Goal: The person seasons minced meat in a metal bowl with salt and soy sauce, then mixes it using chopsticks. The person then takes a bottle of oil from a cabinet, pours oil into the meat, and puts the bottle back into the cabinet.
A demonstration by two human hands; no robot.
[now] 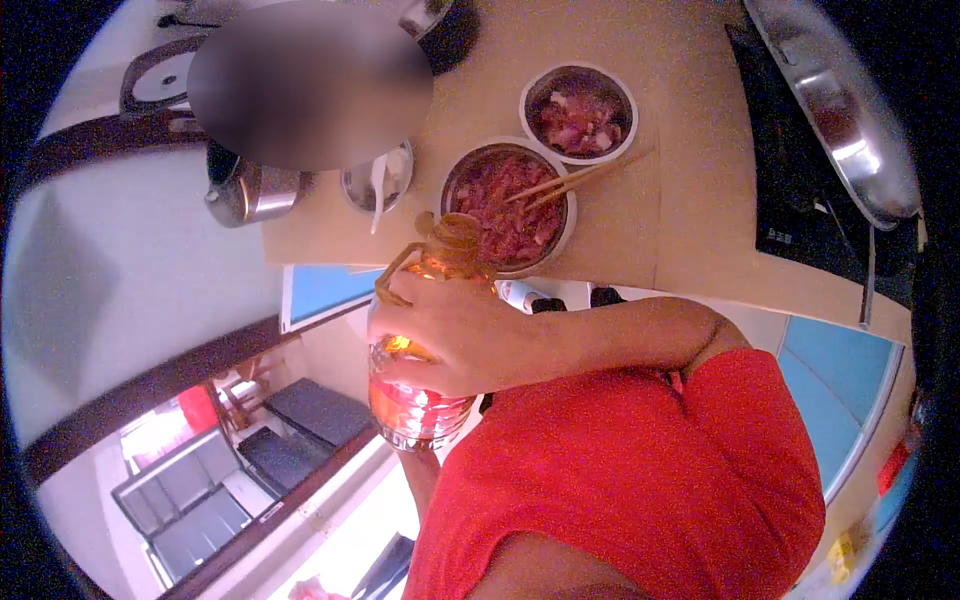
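My right hand [455,335] is wrapped round a large clear plastic oil bottle [420,415] with amber liquid and a brown top and handle. The bottle's top overlaps the near edge of a metal bowl [568,228] of raw sliced meat [490,200]. A pair of wooden chopsticks [570,185] rests in that meat. Beyond it stands a second bowl [632,125] with more raw meat in chunks. Below the bottle, part of my left forearm shows; the bottle hides the left hand and its fingers.
On the left of the counter [690,180] are a small bowl [405,185] with a white spoon [378,190] and a metal kettle [260,190]. A metal pan [840,120] sits over a black cooktop [790,215] at right. A blurred patch covers the upper left.
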